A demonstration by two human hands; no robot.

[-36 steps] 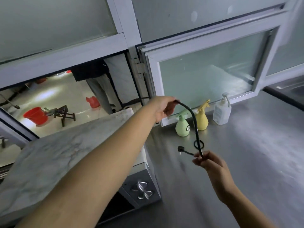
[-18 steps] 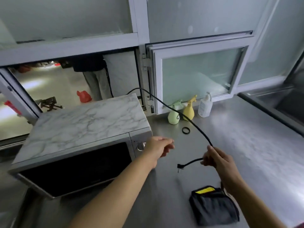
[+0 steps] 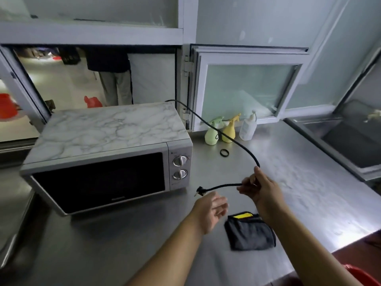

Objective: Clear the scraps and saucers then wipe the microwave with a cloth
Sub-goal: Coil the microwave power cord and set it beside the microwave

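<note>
While right hand (image 3: 260, 187) pinches cord (image 3: 237, 142) — left hand (image 3: 210, 211) hovers, fingers loose.

Both bare forearms reach forward from the lower edge of the view, running roughly side by side up and to the right of centre. The left hand (image 3: 212, 211) hangs loosely open, fingers relaxed and slightly blurred, palm turned toward the right, holding nothing. The right hand (image 3: 260, 187) sits a little farther forward and higher, wrist bent, its fingers and thumb curled into a pinch around a black power cord (image 3: 224, 185).
</note>
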